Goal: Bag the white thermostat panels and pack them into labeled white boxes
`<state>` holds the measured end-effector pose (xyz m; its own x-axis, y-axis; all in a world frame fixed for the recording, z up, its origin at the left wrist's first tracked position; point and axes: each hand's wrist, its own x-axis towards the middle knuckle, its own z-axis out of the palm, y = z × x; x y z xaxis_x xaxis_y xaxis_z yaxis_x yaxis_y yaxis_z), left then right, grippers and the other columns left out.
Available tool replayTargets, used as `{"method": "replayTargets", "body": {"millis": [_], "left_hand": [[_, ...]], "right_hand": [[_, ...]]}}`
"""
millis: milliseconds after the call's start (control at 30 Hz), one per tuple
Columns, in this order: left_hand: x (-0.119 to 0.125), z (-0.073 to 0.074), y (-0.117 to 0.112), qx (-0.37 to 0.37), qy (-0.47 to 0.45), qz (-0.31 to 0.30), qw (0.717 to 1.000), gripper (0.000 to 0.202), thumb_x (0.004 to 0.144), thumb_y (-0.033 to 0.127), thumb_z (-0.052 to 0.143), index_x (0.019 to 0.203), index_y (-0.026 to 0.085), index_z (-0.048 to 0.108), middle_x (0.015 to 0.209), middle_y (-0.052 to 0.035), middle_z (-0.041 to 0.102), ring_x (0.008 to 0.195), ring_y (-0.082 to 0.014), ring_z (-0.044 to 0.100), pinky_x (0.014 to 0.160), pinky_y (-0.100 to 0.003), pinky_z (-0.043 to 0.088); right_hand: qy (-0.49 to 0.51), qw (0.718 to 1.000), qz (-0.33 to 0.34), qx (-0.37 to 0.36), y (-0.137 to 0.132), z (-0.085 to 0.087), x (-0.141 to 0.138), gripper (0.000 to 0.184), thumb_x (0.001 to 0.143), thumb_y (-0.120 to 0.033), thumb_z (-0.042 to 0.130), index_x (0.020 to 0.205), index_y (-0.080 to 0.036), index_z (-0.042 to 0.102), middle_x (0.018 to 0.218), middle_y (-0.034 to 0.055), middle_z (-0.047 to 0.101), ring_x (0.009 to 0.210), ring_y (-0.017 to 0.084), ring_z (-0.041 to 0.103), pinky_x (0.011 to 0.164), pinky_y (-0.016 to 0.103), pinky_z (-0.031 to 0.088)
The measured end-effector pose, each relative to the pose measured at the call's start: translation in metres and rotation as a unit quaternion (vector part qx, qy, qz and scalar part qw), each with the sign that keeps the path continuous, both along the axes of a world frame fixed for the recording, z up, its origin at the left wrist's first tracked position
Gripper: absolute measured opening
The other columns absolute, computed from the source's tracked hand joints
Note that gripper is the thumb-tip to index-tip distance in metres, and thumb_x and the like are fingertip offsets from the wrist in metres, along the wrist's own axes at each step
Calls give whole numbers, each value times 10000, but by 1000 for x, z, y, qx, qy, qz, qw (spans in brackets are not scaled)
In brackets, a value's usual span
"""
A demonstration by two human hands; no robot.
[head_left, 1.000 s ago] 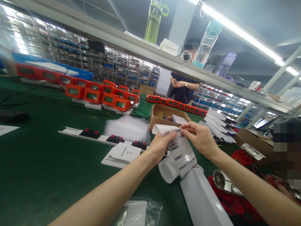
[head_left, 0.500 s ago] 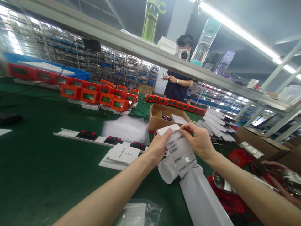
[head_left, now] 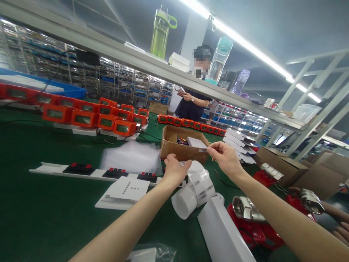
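Observation:
My right hand [head_left: 227, 160] is raised over the bench, thumb and forefinger pinched on a small clear label [head_left: 203, 150] with its free end pointing left. My left hand [head_left: 176, 170] is beside the curled strip of printed labels [head_left: 203, 187], thumb and fingers apart; its fingertips may still touch the strip's edge. The strip's rolled end stands on the green bench against a long white box [head_left: 222, 227]. Left of it lies a stack of white printed booklets [head_left: 127, 191].
Behind my hands sits an open cardboard box [head_left: 185, 150] with small parts. Orange-framed units [head_left: 124, 127] stand in rows at left. Red devices with metal fittings [head_left: 247, 208] are at right, near another person's hand [head_left: 339, 218]. A shelf [head_left: 114, 52] with bottles crosses above.
My right hand has drawn the small label away from the strip. My left hand has loosened, and the strip has curled back down. The view has shifted slightly right.

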<state>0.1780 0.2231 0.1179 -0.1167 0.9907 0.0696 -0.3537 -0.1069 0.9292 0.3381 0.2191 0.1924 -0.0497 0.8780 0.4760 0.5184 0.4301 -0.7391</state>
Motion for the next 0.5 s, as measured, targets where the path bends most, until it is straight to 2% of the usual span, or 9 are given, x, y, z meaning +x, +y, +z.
{"method": "replayTargets", "body": {"millis": [67, 100, 167, 233, 333, 400, 500], "left_hand": [[-4, 8, -7, 27, 51, 50, 997, 515, 631, 202, 730, 1099, 184, 518, 1234, -90, 499, 1179, -255, 473, 967, -354, 369], [-5, 12, -11, 40, 76, 59, 995, 457, 648, 236, 717, 1070, 185, 549, 1189, -78, 531, 1130, -247, 501, 956, -357, 375], [-5, 20, -17, 61, 114, 38, 991, 303, 673, 322, 700, 925, 171, 628, 970, -53, 623, 935, -225, 574, 864, -345, 423], [-3, 25, -19, 68, 132, 9, 989, 247, 682, 384, 683, 782, 160, 653, 757, -27, 636, 746, -191, 577, 734, -310, 450], [0, 26, -20, 65, 130, -10, 989, 286, 696, 435, 654, 753, 155, 649, 695, -13, 634, 639, -154, 555, 610, -261, 437], [-3, 26, -22, 57, 128, -19, 990, 325, 693, 467, 653, 773, 151, 648, 683, -12, 634, 606, -147, 550, 565, -247, 427], [-18, 27, -28, 45, 137, -33, 989, 344, 674, 481, 679, 784, 156, 655, 677, -7, 643, 616, -147, 566, 573, -237, 440]], "right_hand": [[16, 999, 14, -28, -1, 0, 0, 189, 744, -351, 649, 762, -170, 601, 602, -23, 576, 500, 103, 493, 497, 238, 421], [24, 999, 22, -41, -2, 0, -2, 192, 735, -351, 657, 757, -169, 601, 593, -27, 573, 495, 99, 490, 492, 234, 419], [39, 997, 36, -63, -5, -1, -6, 185, 731, -342, 662, 751, -169, 599, 597, -31, 576, 501, 91, 490, 496, 225, 420], [48, 994, 48, -82, -9, -2, -11, 162, 733, -316, 666, 743, -169, 600, 615, -31, 587, 511, 84, 493, 499, 216, 422], [43, 991, 58, -108, -10, -1, -15, 118, 746, -270, 675, 759, -167, 618, 633, -23, 611, 533, 89, 525, 491, 206, 426], [39, 991, 41, -117, -3, 1, -8, 84, 764, -230, 676, 790, -163, 631, 622, -22, 615, 548, 98, 551, 480, 197, 426], [53, 991, -48, -112, 23, 10, 26, 53, 802, -177, 665, 817, -144, 627, 647, -22, 605, 552, 89, 548, 472, 184, 424]]}}
